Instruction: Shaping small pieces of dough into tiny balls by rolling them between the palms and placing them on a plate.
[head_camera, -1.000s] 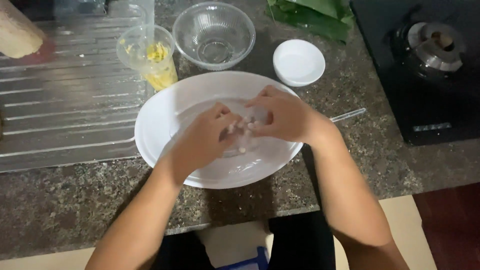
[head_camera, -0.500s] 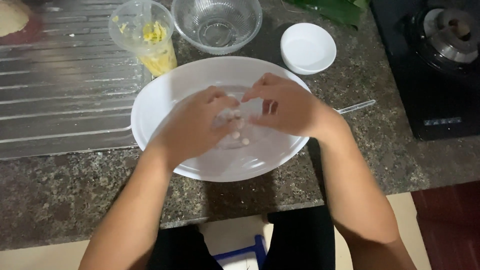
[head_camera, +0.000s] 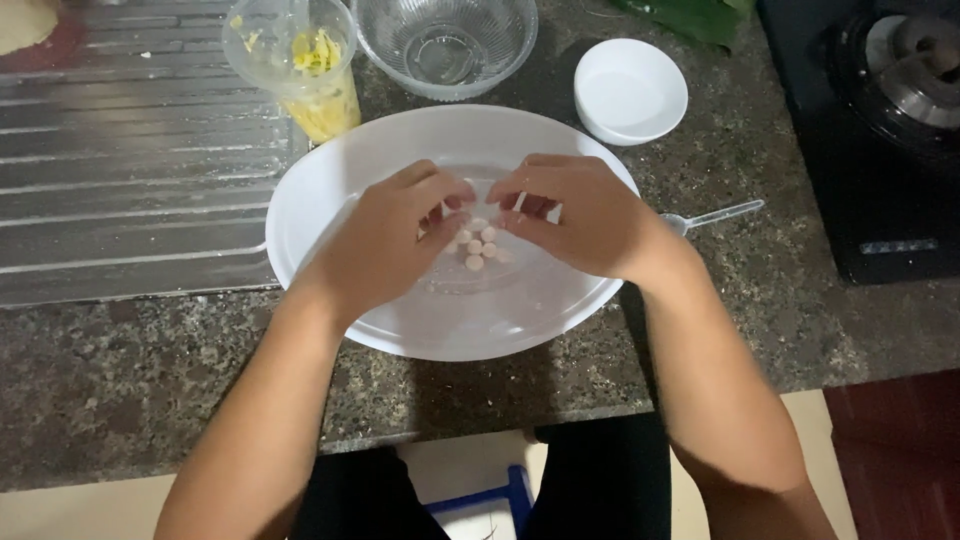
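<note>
Both hands hover over the middle of the large white plate (head_camera: 330, 290) on the granite bench (head_camera: 130, 380): the left hand (head_camera: 385, 240) and right hand (head_camera: 575, 215) pinch with a narrow grip at something small and pale between their fingertips, above a cluster of small round pale pellets (head_camera: 475, 247). I cannot tell what is pinched. A slip could scatter pellets off the shallow plate, or an elbow could knock the plastic cup (head_camera: 300, 70) at far left.

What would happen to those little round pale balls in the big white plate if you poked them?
The little round balls would probably roll, since they look round and lie on the smooth white plate. The plate's raised rim would likely keep them in. They look small, so probably light, though how soft they are cannot be told.
</note>
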